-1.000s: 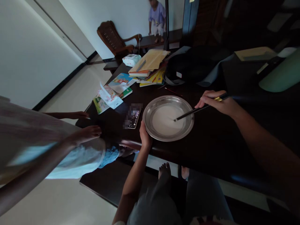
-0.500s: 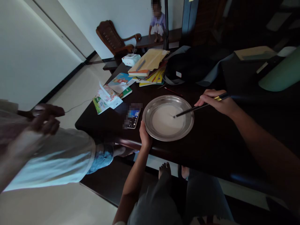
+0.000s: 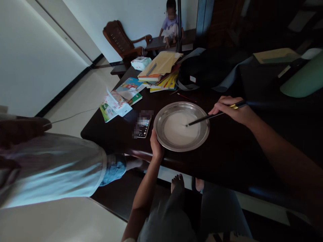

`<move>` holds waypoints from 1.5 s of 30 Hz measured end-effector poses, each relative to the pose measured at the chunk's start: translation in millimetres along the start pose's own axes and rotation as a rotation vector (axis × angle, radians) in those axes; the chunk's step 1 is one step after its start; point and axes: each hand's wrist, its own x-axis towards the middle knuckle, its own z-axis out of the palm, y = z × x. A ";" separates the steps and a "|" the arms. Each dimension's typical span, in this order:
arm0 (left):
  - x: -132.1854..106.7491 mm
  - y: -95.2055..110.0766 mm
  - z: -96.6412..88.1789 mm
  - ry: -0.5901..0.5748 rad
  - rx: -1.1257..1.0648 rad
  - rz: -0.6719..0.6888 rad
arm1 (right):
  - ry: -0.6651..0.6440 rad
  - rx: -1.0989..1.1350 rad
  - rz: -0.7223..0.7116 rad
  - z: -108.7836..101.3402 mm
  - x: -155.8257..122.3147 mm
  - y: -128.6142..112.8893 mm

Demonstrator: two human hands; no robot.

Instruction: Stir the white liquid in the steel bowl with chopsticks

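A round, shallow metal bowl (image 3: 204, 134) stands on the dark table, with a milky white liquid (image 3: 178, 132) in its bottom. My left hand (image 3: 156, 146) is closed on the bowl's near left edge; the fingers underneath are hidden. In my right hand (image 3: 230, 107), to the right of the bowl, are black chopsticks (image 3: 202, 119) with a gold band, held close together. They slant down to the left, and their tips touch the liquid near the middle.
Left of the bowl lies a lit phone (image 3: 143, 127). Behind are a tissue packet (image 3: 117, 102), stacked books and envelopes (image 3: 161, 69), and a black bag (image 3: 204, 70). A green cylinder (image 3: 302, 79) stands right. One person (image 3: 58, 168) is close at left; another (image 3: 170, 27) sits at the back.
The chopstick tips have shifted very slightly left in the liquid. My left hand and the bowl stay nearly still. At left, the nearby person's hand has moved further left and down.
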 end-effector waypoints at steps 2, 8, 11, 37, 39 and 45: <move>0.7 -2.6 0.6 0.018 -0.012 -0.029 | -0.080 0.084 0.014 0.0 -1.8 -1.6; 0.8 -0.2 4.5 0.039 -0.011 -0.046 | -0.202 0.017 -0.066 28.7 -4.0 6.4; 0.8 0.3 5.6 0.050 -0.013 -0.067 | -0.103 -0.062 -0.065 24.5 -1.2 7.8; 4.4 -8.8 9.8 0.097 -0.114 -0.140 | -0.102 -0.016 -0.051 24.1 -0.7 12.4; 4.7 -8.3 10.6 0.112 -0.124 -0.159 | -0.008 -0.024 -0.012 17.2 0.9 12.6; 1.7 -2.2 9.2 0.106 -0.086 -0.156 | -0.139 0.075 0.034 10.2 -1.4 8.5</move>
